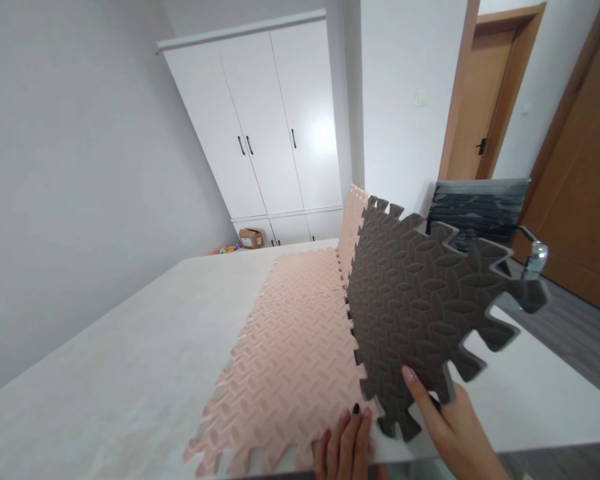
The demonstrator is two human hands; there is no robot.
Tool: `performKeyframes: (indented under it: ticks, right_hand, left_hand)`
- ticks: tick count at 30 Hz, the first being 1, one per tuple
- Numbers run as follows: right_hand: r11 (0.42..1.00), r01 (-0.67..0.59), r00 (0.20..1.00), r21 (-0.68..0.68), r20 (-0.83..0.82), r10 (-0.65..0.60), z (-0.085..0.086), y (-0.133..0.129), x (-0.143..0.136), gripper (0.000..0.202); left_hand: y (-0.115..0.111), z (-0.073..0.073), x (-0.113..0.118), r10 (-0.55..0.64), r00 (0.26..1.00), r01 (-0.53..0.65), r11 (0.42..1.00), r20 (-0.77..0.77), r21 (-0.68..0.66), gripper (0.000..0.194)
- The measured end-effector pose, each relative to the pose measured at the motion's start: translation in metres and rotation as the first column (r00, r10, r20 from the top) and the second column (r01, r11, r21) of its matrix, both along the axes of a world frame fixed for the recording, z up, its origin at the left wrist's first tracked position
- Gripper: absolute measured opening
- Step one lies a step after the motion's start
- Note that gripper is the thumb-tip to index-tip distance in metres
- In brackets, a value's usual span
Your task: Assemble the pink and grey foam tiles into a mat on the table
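In the head view, the right hand (453, 420) grasps the brown interlocking foam tile (405, 300), tilted up along the right edge of the nearer pink foam tile (285, 363). The left hand (344, 447) touches the pink tile's near-right corner; whether it clasps, I cannot tell.

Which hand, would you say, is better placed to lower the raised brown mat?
Probably the right hand: it grips the brown mat by its near edge. The left hand has its fingers on the pink mat, seemingly better suited to steadying.
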State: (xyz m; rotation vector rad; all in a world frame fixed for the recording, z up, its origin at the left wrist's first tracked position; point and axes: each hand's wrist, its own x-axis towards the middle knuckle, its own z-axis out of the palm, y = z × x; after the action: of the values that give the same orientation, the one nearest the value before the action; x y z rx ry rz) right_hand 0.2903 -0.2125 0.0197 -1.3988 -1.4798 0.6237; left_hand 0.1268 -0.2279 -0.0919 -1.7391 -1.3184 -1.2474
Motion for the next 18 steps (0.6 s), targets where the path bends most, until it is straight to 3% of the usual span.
performKeyframes:
  ticks: [12,18]
  right_hand:
    - [0.993,0.056,0.998,0.108,-0.001,-0.056,0.036,0.047,0.07,0.038]
    - [0.991,0.082,0.996,0.11,0.037,-0.087,0.049,0.083,0.125,0.03]
  left_hand:
    - [0.004,-0.004,-0.001,0.007,1.0,-0.007,1.0,-0.014,0.009,0.039]
    - [0.005,-0.004,0.0,0.004,1.0,-0.004,1.0,-0.027,0.009,0.045]
